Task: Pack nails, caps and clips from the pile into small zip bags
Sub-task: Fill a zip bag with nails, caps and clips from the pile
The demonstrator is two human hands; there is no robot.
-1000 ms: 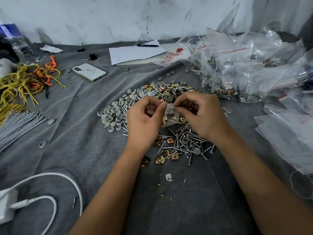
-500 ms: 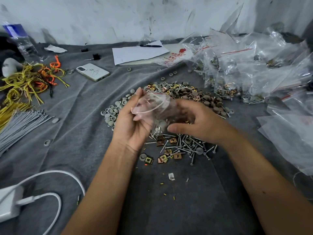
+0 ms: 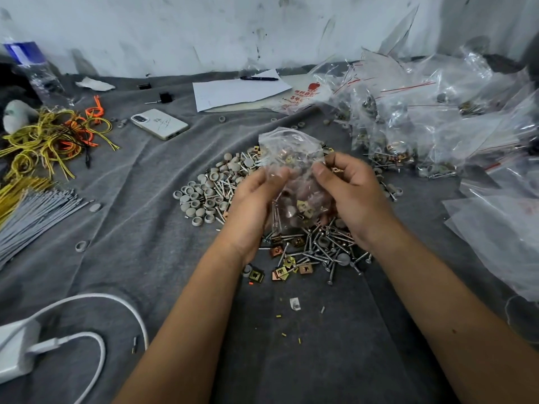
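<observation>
A rumpled grey cloth point(image 3: 140, 228) covers the surface; at its middle lies a pile point(image 3: 315, 252) of nails, grey caps and brass clips; filled zip bags point(image 3: 423, 118) heap at the right; a phone point(image 3: 159, 124), white paper point(image 3: 236, 93) with a pen point(image 3: 259, 78) sit farther back; yellow and orange ties point(image 3: 49, 138) and grey ties point(image 3: 32, 217) lie left; a white charger point(image 3: 17, 349) with cable point(image 3: 96, 298) sits nearest.

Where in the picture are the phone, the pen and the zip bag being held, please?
phone point(image 3: 159, 123), head view, on the middle of its pale back.
pen point(image 3: 259, 79), head view, on the middle of its dark barrel.
zip bag point(image 3: 291, 147), head view, on its clear upper part above the hands.
</observation>
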